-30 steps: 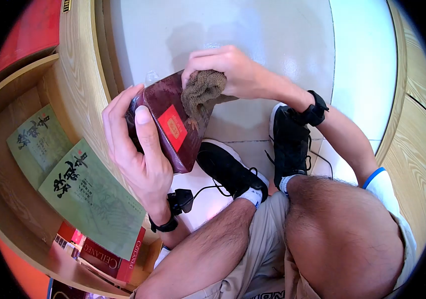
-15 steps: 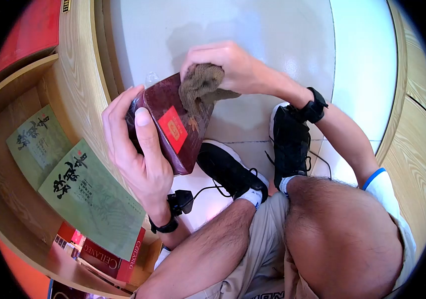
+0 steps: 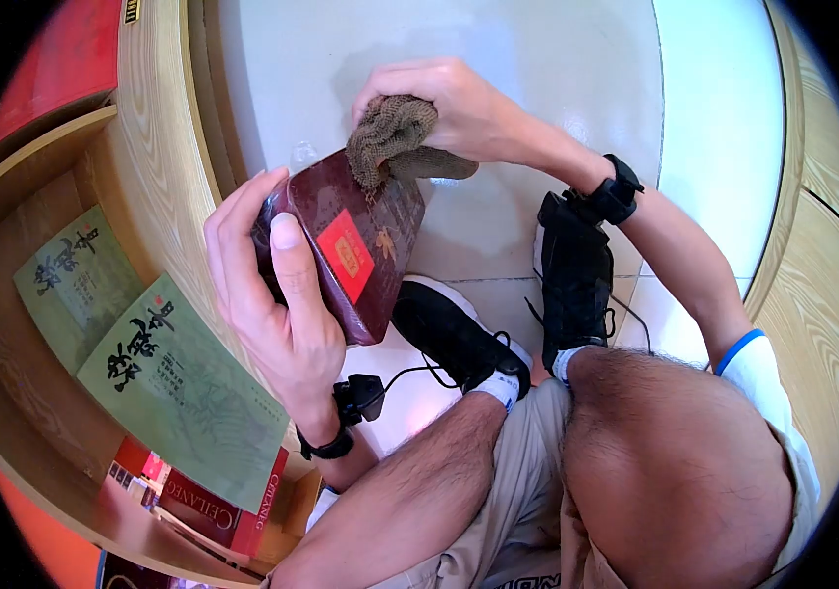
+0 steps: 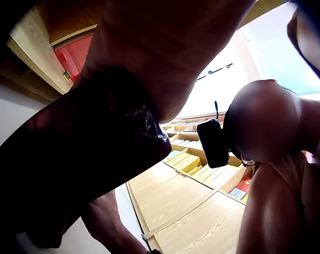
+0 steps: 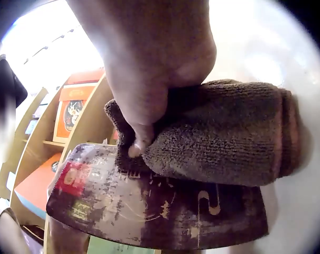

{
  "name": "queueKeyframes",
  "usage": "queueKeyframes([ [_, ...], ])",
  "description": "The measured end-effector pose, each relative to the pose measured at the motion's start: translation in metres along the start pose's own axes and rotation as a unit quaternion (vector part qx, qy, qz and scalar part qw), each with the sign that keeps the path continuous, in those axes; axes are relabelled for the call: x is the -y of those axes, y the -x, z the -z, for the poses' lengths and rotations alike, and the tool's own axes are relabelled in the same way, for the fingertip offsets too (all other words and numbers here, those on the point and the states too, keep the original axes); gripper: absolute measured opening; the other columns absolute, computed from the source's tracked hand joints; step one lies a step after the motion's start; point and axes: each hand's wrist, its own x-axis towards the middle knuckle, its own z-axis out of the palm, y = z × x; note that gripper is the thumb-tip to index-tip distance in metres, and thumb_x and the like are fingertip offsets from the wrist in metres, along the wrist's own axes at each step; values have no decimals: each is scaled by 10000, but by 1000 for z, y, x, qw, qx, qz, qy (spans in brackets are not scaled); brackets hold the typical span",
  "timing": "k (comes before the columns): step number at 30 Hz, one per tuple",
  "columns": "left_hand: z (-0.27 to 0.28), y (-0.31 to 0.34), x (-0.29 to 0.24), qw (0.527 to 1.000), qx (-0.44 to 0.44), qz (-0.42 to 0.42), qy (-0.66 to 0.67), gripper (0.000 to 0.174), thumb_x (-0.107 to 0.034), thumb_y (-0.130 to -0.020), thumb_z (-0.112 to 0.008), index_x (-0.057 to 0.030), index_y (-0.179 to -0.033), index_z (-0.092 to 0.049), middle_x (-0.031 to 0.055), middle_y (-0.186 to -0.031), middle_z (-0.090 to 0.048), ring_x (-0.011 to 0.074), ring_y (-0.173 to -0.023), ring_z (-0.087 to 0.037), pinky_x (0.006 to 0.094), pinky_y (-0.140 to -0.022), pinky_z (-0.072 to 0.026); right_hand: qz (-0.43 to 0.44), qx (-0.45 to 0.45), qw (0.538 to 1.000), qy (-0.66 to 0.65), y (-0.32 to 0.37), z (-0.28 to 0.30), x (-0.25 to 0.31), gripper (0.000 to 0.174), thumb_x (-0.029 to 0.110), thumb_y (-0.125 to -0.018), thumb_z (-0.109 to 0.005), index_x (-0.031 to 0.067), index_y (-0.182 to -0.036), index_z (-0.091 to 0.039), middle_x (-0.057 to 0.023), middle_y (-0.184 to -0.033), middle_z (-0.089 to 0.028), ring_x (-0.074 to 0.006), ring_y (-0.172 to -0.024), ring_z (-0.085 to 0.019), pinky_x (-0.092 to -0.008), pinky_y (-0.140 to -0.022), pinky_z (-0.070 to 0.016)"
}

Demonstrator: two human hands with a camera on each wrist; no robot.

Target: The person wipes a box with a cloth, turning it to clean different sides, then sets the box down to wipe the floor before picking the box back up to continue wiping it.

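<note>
A dark maroon box (image 3: 370, 245) with a red label is tilted over the floor, gripped at its left side by my left hand (image 3: 282, 304), thumb along the near edge. My right hand (image 3: 449, 103) holds a bunched brown cloth (image 3: 392, 137) against the box's upper end. In the right wrist view the folded cloth (image 5: 218, 137) lies against the box face (image 5: 149, 206), with a thumb of the right hand (image 5: 154, 69) pressed into it. The left wrist view shows the box (image 4: 96, 143) dark, beneath the left hand (image 4: 149, 58).
On the left a wooden shelf (image 3: 149, 108) holds two green booklets (image 3: 179, 393) and a red CEILANEG item (image 3: 198, 510). Black shoes (image 3: 459, 339) stand on the tiled floor (image 3: 498, 294) below the box. Wooden cabinetry (image 3: 817, 294) runs along the right.
My right hand and the cloth have moved up along the box toward its far end, uncovering more of its face. The box has tilted slightly, while the left hand keeps its grip.
</note>
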Motion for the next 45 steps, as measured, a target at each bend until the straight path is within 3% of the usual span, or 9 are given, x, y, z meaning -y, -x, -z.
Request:
queueKeyframes([
  [1, 0, 0, 0, 1000, -1, 5, 8, 291, -141, -1091, -538, 36, -1285, -662, 185, -1243, -653, 312, -1179, -627, 414, -1056, -469, -1, 3, 1000, 8, 0, 0, -1, 217, 70, -881, -773, 22, -1087, -725, -104, -1044, -758, -270, -963, -728, -352, -880, -566],
  [11, -1, 0, -1, 1000, -2, 14, 24, 291, -140, -1090, -540, 42, -1282, -661, 189, -1246, -651, 315, -1175, -628, 413, -1053, -471, 7, -8, 1000, 6, -1, 0, -9, 225, 97, -896, -790, 26, -1100, -728, -105, -1047, -770, -258, -955, -738, -350, -877, -574],
  [14, 0, 0, -1, 1000, -2, 4, 21, 289, -134, -1087, -540, 42, -1280, -663, 190, -1247, -651, 316, -1176, -628, 413, -1051, -472, -16, -43, 999, 30, -3, 0, -13, 253, 126, -900, -812, 39, -1123, -731, -101, -1042, -779, -240, -949, -746, -345, -875, -579],
  [17, 0, 0, 1, 1000, -1, 6, 15, 285, -128, -1084, -540, 40, -1277, -665, 187, -1247, -652, 312, -1174, -630, 409, -1048, -473, -3, -75, 997, 36, -4, -3, -15, 273, 101, -871, -800, 22, -1120, -721, -168, -1042, -763, -321, -928, -743, -389, -860, -591],
  [22, -2, 2, -1, 997, -15, 47, 53, 277, -128, -1085, -537, 34, -1266, -672, 176, -1235, -660, 300, -1167, -633, 404, -1049, -471, -103, -160, 980, 59, 1, 0, 3, 282, 110, -865, -821, 33, -1120, -727, -166, -1036, -766, -332, -895, -758, -379, -840, -604],
  [25, -4, 3, -1, 995, -21, 57, 74, 277, -130, -1086, -537, 32, -1265, -673, 174, -1228, -665, 297, -1163, -634, 402, -1050, -469, -66, -192, 975, 92, 17, 4, 9, 338, 96, -833, -843, 56, -1146, -722, -156, -1036, -761, -336, -920, -757, -385, -845, -609],
  [30, -3, 3, 2, 996, -26, 55, 63, 284, -145, -1090, -541, 33, -1265, -675, 170, -1222, -666, 292, -1161, -632, 401, -1053, -466, -73, -152, 976, 135, 49, -4, 33, 426, 75, -793, -855, 86, -1190, -699, -121, -1060, -709, -322, -971, -731, -398, -830, -608],
  [36, -4, 2, 0, 997, -28, 52, 54, 291, -168, -1096, -545, 30, -1264, -678, 165, -1215, -667, 291, -1160, -630, 408, -1063, -458, -119, -127, 983, 60, 67, -24, 59, 495, 7, -792, -814, 101, -1264, -699, -112, -1075, -662, -342, -950, -715, -410, -867, -605],
  [45, -4, 1, -1, 998, -29, 44, 37, 291, -176, -1104, -540, 21, -1265, -680, 156, -1200, -665, 278, -1141, -634, 402, -1033, -475, -116, -62, 991, 21, 72, -39, 70, 637, -22, -805, -779, 67, -1422, -650, -148, -1171, -635, -322, -978, -703, -396, -887, -592],
])
